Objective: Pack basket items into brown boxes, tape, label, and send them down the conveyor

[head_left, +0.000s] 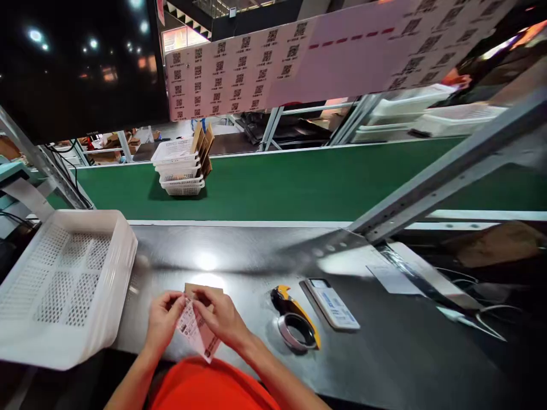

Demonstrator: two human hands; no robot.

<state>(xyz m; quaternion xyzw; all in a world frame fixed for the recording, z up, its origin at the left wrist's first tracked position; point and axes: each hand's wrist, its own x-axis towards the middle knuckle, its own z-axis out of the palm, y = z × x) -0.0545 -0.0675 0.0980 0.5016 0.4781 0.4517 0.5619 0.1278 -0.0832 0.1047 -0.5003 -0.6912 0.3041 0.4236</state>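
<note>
A white printed label [199, 330] hangs between my two hands, its lower corner pointing toward my body. With thumb and fingers pressed together, my left hand [164, 316] pinches its upper left edge. My right hand [222, 316] grips the label near its top edge, fingers curled over it. Just behind the fingers a flat brown cardboard piece [204, 287] shows, partly covered by my right hand; whether either hand touches it I cannot tell. To the right, a yellow and black tape dispenser [297, 319] with a roll of tape lies on the metal table.
Left of my hands stands a stack of white plastic baskets [115, 267]. A handheld device [331, 304] lies right of the dispenser, with scissors [470, 319] farther right. Beyond the table [239, 245] runs a green conveyor [273, 188] carrying smaller stacked baskets [179, 168]. A slanted metal post [427, 182] rises at right.
</note>
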